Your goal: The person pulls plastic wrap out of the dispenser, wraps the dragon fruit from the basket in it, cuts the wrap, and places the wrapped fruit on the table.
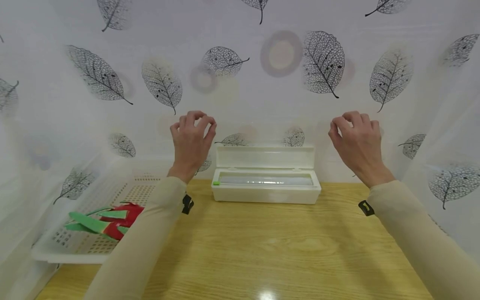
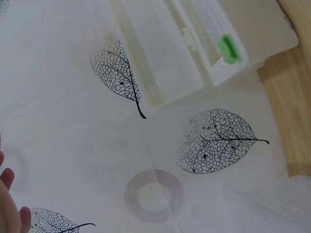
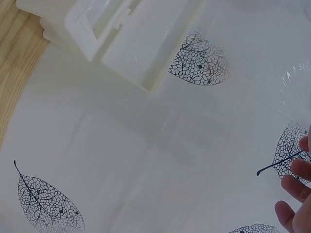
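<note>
Seen from the wearer's head, two bare hands are raised above a desk (image 1: 270,241), well apart and at about the same height. The left hand (image 1: 190,135) and the right hand (image 1: 358,135) each bring thumb and forefinger together in a pinch, apparently gripping a sheet of clear film (image 3: 294,87) between them. The film is almost invisible from the head; only pale, crinkled glints beside the right hand, in the right wrist view, give it away. To handle it well, I would judge, the two pinches want even height and steady outward tension, since slack film could fold and cling to itself, while too hard a pull could tear it. Between the forearms, at the back of the desk, stands a long white dispenser box (image 1: 266,195), its lid (image 1: 265,156) raised, with a green slider (image 1: 216,183) at its left end. The desk has a yellowish wood grain and a bright reflection near the front. At left, a white perforated basket (image 1: 42,252) holds red-and-green dragon fruit (image 1: 129,211), partly hidden by the sleeve. A pale, leaf-printed sheet (image 1: 247,96) surrounds the workspace
</note>
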{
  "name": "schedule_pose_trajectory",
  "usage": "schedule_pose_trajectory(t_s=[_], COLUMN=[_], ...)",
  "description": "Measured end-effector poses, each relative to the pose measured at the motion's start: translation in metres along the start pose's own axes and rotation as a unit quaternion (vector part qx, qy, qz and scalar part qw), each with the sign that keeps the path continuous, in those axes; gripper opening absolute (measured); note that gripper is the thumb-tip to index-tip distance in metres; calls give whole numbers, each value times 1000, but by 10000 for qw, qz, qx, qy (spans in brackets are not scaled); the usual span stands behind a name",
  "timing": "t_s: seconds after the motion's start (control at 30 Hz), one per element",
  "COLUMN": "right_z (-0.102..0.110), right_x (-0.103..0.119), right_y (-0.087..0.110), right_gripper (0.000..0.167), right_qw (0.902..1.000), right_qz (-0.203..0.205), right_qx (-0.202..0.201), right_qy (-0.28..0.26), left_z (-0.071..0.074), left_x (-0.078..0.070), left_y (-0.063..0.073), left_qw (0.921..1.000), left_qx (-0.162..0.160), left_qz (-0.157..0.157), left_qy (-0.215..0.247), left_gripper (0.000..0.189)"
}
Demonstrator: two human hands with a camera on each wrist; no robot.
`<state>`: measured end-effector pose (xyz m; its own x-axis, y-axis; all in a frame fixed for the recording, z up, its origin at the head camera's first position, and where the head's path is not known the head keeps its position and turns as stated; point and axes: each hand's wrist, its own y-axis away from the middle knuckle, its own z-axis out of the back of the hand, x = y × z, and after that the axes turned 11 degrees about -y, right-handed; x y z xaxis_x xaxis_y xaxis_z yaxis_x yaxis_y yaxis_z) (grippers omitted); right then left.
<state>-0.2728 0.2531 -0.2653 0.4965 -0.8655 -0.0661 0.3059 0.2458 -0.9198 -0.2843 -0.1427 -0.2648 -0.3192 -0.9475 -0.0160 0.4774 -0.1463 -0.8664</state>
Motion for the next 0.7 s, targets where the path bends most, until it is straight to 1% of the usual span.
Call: schedule_pose_trajectory(t_s=[0.1, 0.27, 0.5, 0.57, 0.7], right_z=[0, 0, 0, 1, 2], right_x=[1, 1, 1, 1, 3], right_y=[-1, -3, -6, -8, -10], right_gripper=[13, 17, 20, 21, 19], right_qw=[10000, 10000, 9998, 9998, 9995], right_qz=[-25, -85, -165, -172, -215], right_qx=[-31, 40, -101, -83, -172], right_qy=[-13, 12, -80, -82, -134], left_z=[0, 0, 3, 3, 4], left_x=[0, -1, -3, -3, -4], left_y=[-1, -3, -7, -8, -9], left_qw=[10000, 9999, 9998, 9998, 9998], left_qx=[-15, -6, -94, -105, -117], left_qz=[39, 104, 151, 155, 152], left_qy=[17, 23, 11, -9, -6], left_gripper=[19, 20, 20, 21, 22])
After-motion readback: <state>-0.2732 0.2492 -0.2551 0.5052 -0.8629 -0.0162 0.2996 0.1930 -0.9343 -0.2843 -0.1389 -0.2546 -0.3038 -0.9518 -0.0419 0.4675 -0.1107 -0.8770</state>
